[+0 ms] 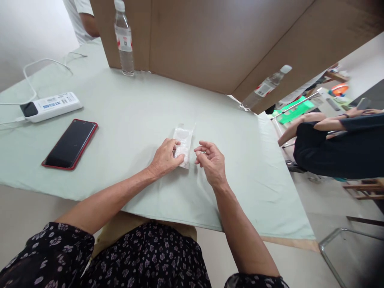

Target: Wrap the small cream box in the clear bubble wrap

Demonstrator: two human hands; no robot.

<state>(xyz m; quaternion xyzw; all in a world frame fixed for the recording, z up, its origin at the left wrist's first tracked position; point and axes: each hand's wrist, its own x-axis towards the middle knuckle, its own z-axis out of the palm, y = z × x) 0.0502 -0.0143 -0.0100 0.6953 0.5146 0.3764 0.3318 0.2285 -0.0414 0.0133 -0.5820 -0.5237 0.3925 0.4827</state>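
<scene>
Seemingly clamping the left hand (165,157) on a translucent packet (185,139) over the worktop (141,110); holding the right hand (213,163) loosely parted nearby.

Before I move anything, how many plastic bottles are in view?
2. One bottle stands in front of the cardboard's left part; the second bottle is by its right-hand panel. Any behind the cardboard would be hidden.
</scene>
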